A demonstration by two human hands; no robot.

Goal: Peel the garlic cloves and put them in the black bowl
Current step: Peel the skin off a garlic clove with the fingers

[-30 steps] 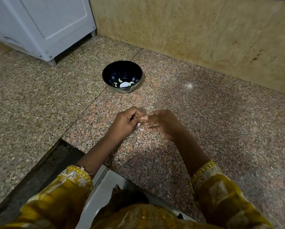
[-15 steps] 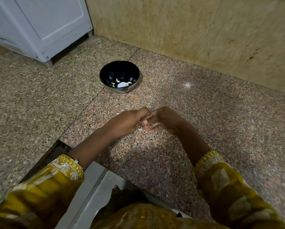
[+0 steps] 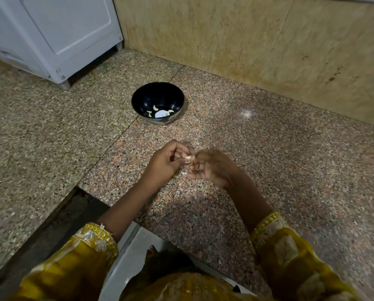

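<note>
While my left hand [image 3: 166, 164] pinches a garlic clove [image 3: 188, 157] between curled thumb and fingers, my right hand [image 3: 212, 168] nips its other end with curled fingertips just above the granite counter [image 3: 268, 148], and the black bowl [image 3: 138, 103] sits well beyond, holding peeled cloves [image 3: 155, 108].

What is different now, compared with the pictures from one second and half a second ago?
Almost nothing moved. The left hand and right hand still pinch the garlic clove between them at the same spot; its pale end now shows more plainly. Nothing was let go. The black bowl stayed where it was.
</note>
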